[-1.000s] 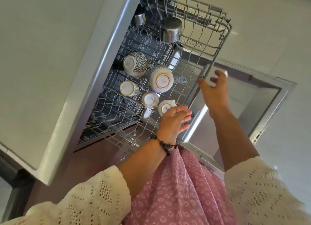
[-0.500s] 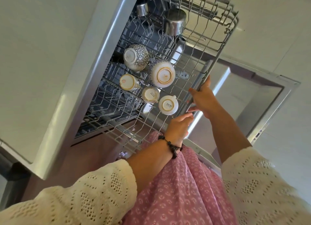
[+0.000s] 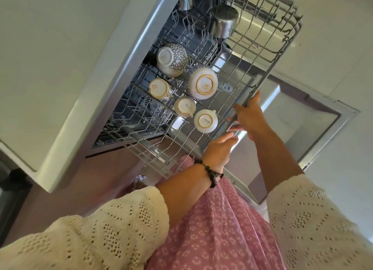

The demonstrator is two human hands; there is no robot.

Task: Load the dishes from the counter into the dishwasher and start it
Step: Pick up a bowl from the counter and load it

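Observation:
The dishwasher's upper wire rack (image 3: 268, 74) is pulled out over the open door (image 3: 314, 128). Upside down in it are a patterned bowl (image 3: 171, 59), a white bowl (image 3: 203, 85), three small white cups (image 3: 205, 120) and, farther back, a steel pot (image 3: 224, 24) and a steel cup (image 3: 185, 2). My right hand (image 3: 250, 118) grips the rack's front rail, thumb on top and fingers beneath. My left hand (image 3: 219, 150), with a dark bead bracelet on the wrist, touches the same rail with straight fingers just below the right hand.
A pale countertop (image 3: 50, 47) runs along the left, above the dishwasher's steel frame (image 3: 121, 68). The lower rack shows dimly under the upper one. A pink dress (image 3: 212, 229) hangs close to the door's near edge. White floor lies to the right.
My right hand, open in the air a second ago, came down and closed on the rack's front rail. My left hand slid off the rack's corner onto the rail.

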